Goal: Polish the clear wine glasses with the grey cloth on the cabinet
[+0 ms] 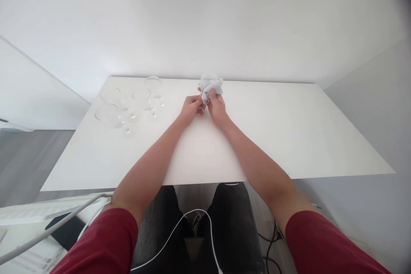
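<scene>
Near the back edge of the white table (272,124), both my hands come together around a pale grey cloth (212,85). My right hand (218,108) is closed on the cloth, thumb pressed on its front. At its left, my left hand (192,108) pinches the foot of a clear stemmed glass (201,107). Most of that glass is covered by the cloth and fingers; a faint transparent shape shows just above the cloth. On the left part of the table stand several clear stemmed glasses (111,115), upright and close together.
A white wall (205,21) rises right behind the table. A white cable (170,246) runs across my legs, and a thicker grey cable (58,224) passes at lower left. Black cables (271,246) lie on the floor at right.
</scene>
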Demonstrator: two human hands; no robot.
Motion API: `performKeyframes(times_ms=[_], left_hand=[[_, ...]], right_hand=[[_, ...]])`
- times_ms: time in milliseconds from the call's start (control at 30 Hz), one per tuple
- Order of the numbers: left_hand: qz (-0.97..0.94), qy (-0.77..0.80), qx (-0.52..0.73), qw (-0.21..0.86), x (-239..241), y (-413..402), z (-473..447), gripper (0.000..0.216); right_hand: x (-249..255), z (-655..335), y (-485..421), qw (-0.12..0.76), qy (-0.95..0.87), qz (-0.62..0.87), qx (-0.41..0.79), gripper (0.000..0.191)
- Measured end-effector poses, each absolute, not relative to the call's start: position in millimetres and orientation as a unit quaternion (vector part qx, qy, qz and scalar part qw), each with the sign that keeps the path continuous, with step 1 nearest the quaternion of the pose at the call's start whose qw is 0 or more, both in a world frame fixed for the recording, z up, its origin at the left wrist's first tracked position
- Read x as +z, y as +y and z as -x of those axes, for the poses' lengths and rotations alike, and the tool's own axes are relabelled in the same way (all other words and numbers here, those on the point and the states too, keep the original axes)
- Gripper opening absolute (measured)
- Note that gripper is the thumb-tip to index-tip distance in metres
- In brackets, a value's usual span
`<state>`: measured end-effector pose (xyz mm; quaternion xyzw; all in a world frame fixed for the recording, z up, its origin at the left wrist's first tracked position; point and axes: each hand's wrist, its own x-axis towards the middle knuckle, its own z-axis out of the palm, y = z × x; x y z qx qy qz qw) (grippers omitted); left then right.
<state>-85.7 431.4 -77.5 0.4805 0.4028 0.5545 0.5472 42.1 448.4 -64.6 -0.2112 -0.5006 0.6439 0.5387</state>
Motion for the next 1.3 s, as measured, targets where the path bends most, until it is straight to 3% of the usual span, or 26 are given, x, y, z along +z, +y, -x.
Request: performKeyframes(times_ms=[367,533,633,767,867,1033,1167,1300], left_hand=[[-0.551,0.406,0.524,0.508,-80.0,433.1,77.6,0.057],[-0.554,0.428,0.513,0.497,-87.1,437.6,79.7,0.036],[-0.509,0.436,0.567,0.479,-87.8,441.4,85.9,0.031],[-0.44,0.376,0.658,0.481,-79.2,442.4,92.1,0.047],[-0.442,0.327,0.663,0.508,-69.2,437.7,92.6,0.056],[-0.442,0.351,0.713,0.415,-61.9,431.3,91.5,0.042],[-0.425,0.348,0.713,0.436,-64.9,433.2,91.9,0.045],[-0.407,0.333,0.731,0.435,-67.2,436.7,94.3,0.053]], right_hand=[[-75.0,-53.0,462.7,0.55,-0.511,0.256,0.609,0.048],[-77.6,-57.5,473.1,0.558,-0.506,0.245,0.611,0.046],[-74.8,-62.2,475.4,0.581,-0.476,0.255,0.609,0.042],[-68.4,-68.6,468.2,0.416,-0.518,0.207,0.718,0.049],[-66.2,-67.2,460.5,0.341,-0.58,0.206,0.711,0.047],[-68.8,-56.3,455.9,0.436,-0.684,0.318,0.491,0.04],[-73.7,-52.6,461.8,0.413,-0.626,0.28,0.599,0.046],[-79.3,-62.4,478.9,0.567,-0.524,0.307,0.556,0.042]])
